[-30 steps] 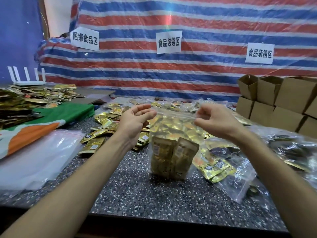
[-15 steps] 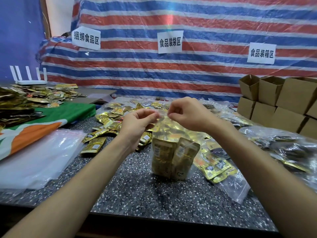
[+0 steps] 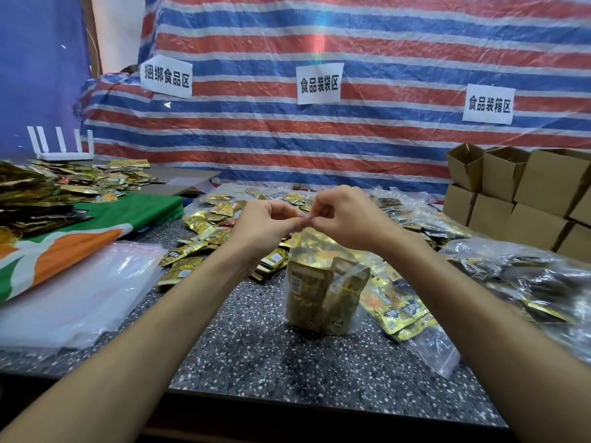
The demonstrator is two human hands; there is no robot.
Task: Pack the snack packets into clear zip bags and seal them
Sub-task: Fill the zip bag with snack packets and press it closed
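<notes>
Far left: a stack of empty clear bags (image 3: 73,295) lies flat on the speckled table (image 3: 256,350). Just right of it, loose snack packets (image 3: 198,223) lie scattered, well behind the working zone.

Left hand (image 3: 262,225): fingers curled, thumb and forefinger pinching the top edge of the zip bag (image 3: 323,327). The pinch point sits at the hand's right side, above the bag's centre.

Zip bag: stands upright on the table, directly below both hands, with packed packets (image 3: 307,292) standing on end inside. Its long axis runs vertically; the mouth, judged from the bag's outline, runs left to right across the view. The closure strip itself is hidden by the fingers.

Right hand (image 3: 348,219): fingers curled, pinching the same top edge. Its fingertips touch those of the left hand.

Both hands are equally near the mouth and meet at its midpoint. Sealing likely requires each pinch to travel outward along the strip, left hand leftward, right hand rightward. Whether any section is already closed cannot be determined.
</notes>
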